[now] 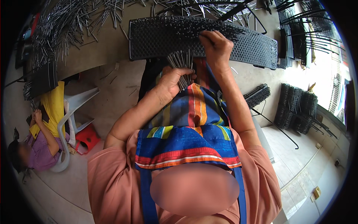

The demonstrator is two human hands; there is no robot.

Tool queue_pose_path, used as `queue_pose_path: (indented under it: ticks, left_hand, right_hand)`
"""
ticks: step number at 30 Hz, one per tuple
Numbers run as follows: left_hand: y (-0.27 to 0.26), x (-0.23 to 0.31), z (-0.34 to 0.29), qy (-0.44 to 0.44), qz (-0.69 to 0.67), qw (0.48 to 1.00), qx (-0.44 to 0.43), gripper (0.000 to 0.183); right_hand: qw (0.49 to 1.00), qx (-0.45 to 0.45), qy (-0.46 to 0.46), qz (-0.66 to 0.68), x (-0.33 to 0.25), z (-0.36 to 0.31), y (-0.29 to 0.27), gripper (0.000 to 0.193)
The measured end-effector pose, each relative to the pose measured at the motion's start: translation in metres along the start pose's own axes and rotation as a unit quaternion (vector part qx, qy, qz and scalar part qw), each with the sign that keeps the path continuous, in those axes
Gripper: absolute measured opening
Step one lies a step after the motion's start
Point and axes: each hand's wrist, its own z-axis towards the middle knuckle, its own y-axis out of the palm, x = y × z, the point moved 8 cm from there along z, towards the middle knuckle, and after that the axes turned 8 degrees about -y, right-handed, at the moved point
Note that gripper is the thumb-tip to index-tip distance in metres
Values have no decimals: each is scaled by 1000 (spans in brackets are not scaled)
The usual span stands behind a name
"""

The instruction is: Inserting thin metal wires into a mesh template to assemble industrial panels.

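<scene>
"Head view: textures, shapes?"
"Black honeycomb panel (149,46) at worktop's (108,48) near edge; dark pins (186,28) bristle along its far side."
"Hands?"
"Left hand (174,79) grips fanned, slim metallic rods (179,61). Right hand (217,45) pinched narrow over panel, contents hidden."

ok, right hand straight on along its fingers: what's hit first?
Likely the dark pins massed on the perforated black panel, just ahead of the right hand; one view leaves the depth, and any contact, unclear.

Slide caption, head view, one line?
Left hand grips a bundle of thin metal rods; right hand curls over a black honeycomb-perforated panel.
</scene>
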Motion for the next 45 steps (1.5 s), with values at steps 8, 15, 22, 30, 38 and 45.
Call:
queue_pose_path:
  ticks: [8,15,22,30,38,45]
  left_hand:
    - [4,0,2,11,-16,1000,-18,22]
    - [14,4,-4,10,-3,999,-41,25]
    - [18,5,-9,68,44,996,-21,23]
    - [6,-1,-3,48,72,996,30,22]
    - [10,7,0,60,75,995,9,18]
    - [13,6,0,48,73,996,-15,24]
  right_hand:
    - [989,-59,-24,-133,-7,0,4,14]
    - [987,-26,-68,-142,-18,-19,-10,15]
    - [812,-150,415,383,41,-88,29,7]
    - [893,104,279,338,47,-42,-16,3]
    - [994,88,39,59,31,-22,-14,13]
    - [990,-6,-22,-141,-2,-20,-16,20]
